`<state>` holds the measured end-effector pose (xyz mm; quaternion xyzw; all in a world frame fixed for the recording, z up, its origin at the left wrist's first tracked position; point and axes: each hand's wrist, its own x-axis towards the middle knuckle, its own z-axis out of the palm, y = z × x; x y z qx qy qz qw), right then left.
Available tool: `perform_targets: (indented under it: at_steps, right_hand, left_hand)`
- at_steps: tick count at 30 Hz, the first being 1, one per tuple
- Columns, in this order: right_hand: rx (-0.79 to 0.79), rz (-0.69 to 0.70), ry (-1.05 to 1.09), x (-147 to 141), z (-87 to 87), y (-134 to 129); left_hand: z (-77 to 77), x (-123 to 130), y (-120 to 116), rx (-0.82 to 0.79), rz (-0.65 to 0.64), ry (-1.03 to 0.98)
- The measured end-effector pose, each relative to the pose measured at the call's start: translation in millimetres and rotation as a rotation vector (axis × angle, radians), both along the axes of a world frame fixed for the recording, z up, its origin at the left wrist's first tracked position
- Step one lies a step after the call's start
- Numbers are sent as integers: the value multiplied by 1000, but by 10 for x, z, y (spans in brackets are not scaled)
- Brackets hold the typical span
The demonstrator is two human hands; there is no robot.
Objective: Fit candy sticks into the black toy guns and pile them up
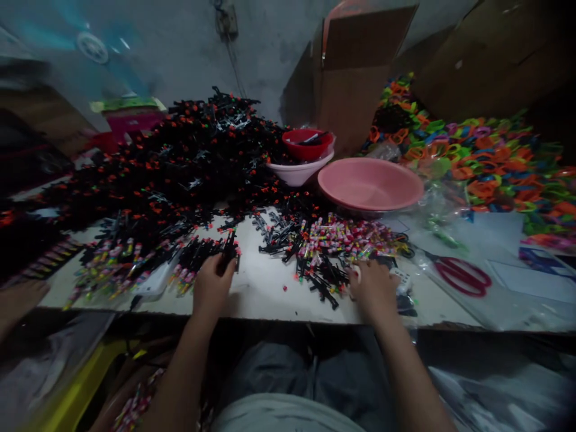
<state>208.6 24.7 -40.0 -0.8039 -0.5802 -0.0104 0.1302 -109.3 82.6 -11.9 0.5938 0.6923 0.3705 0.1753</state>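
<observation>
My left hand point(213, 281) is closed round a small black toy gun point(230, 245), which stands up from between the thumb and fingers. Beside that hand lies a row of similar toy guns with colourful ends point(191, 264). My right hand point(372, 290) rests at the right edge of the middle pile, its fingers curled down, with a white band on one finger. Whatever its fingertips grip is hidden. Next to it are a heap of small pink and yellow wrapped tubes point(335, 239) and several loose black toy guns point(321, 285).
A large mound of black toy guns point(180, 156) fills the back left. Behind are a pink basin point(371, 183), a red bowl point(308, 145) and a cardboard box point(348, 90). Red-handled scissors point(463, 277) and bright plastic pieces point(490, 162) lie right. Another person's hand point(22, 300) shows far left.
</observation>
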Motion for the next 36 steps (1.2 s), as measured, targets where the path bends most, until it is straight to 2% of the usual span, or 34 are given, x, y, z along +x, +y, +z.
perform_targets:
  at_steps: [3, 6, 7, 9, 12, 14, 18, 20, 22, 24, 25, 27, 29, 30, 33, 36]
  right_hand:
    - [-82, -17, -86, 213, -110, 46]
    - [-81, 0, -80, 218, -172, 50]
    - [-73, -6, -66, 208, -178, 50]
    - [-54, -29, -38, 208, -176, 53]
    - [11, -72, 15, 278, -168, 60]
    - [134, -79, 130, 347, -169, 55]
    - [451, 1, 567, 372, -167, -18]
    - [529, 47, 862, 264, -148, -85]
    - [486, 114, 1153, 71, -105, -155]
    - [374, 197, 1308, -171, -33, -213]
    - [331, 237, 1306, -295, 11, -234]
    - [318, 329, 1204, -519, 97, -264]
    - [343, 423, 1104, -688, 157, -283]
    - [353, 449, 1083, -749, 170, -292]
    - [371, 414, 1120, -855, 145, -323]
    - [385, 366, 1155, -889, 91, -360]
  left_hand:
    - [45, -208, 122, 8, 98, 408]
    - [10, -115, 136, -25, 154, 617]
    - [-17, -32, 145, -18, 122, 651]
    - [-88, 169, 203, -5, -67, 645]
    - [-207, 459, 388, -41, -427, 483]
    - [-275, 583, 530, -63, -516, 377]
    - [-346, 632, 674, -79, -499, 212]
    - [-345, 612, 636, -84, -489, 93]
    - [-319, 613, 519, -110, -480, -44]
    - [-259, 651, 327, -151, -483, -176]
    - [-215, 683, 210, -189, -487, -300]
    - [-102, 764, -36, -303, -471, -675]
    - [22, 848, -259, -425, -401, -1072]
    - [77, 885, -349, -461, -359, -1205]
    - [170, 960, -527, -436, -266, -1314]
    - [141, 972, -598, -376, -234, -1314]
